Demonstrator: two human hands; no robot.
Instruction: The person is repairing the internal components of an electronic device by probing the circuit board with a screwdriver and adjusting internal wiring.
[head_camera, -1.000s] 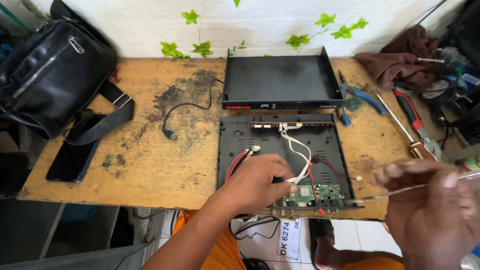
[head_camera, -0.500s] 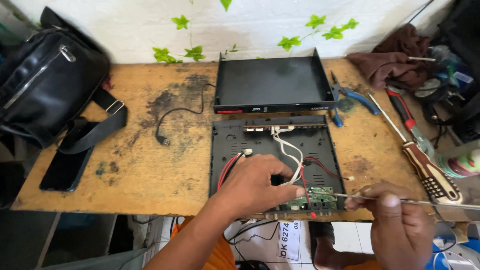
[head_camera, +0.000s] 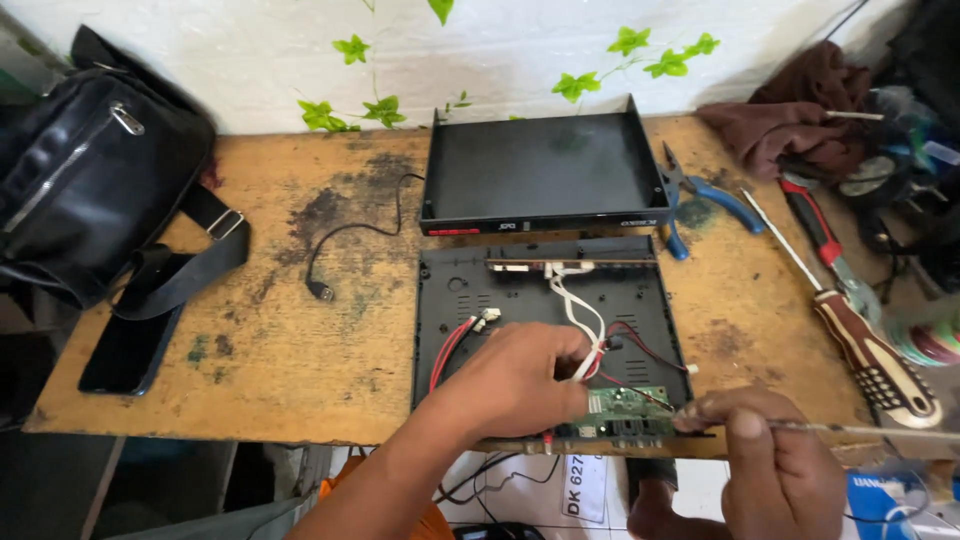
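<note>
Nearest the camera, right hand pinching a thin metal rod between thumb and fingers, the rod's tip reaching in to the right end of a small green circuit board. Left hand lying curled over the board's left part, fingers bent and pressing down on it, fingertips touching the white wires. Board sitting at the near edge of an opened black device chassis, itself resting at the front edge of a worn wooden table, with red wires running across the chassis floor to the left of the hand. Lying just right of the chassis, a brown-handled screwdriver, and beyond it a red-handled tool and blue-handled pliers. Standing behind the chassis, touching its rear edge, the removed black cover, turned open side up. Trailing left of the cover, a thin black cable. Lying at the left edge, a dark phone under the strap of a black bag. Bunching at the far right corner, a brown cloth. Rising behind everything, a white wall with green leaf decals.
</note>
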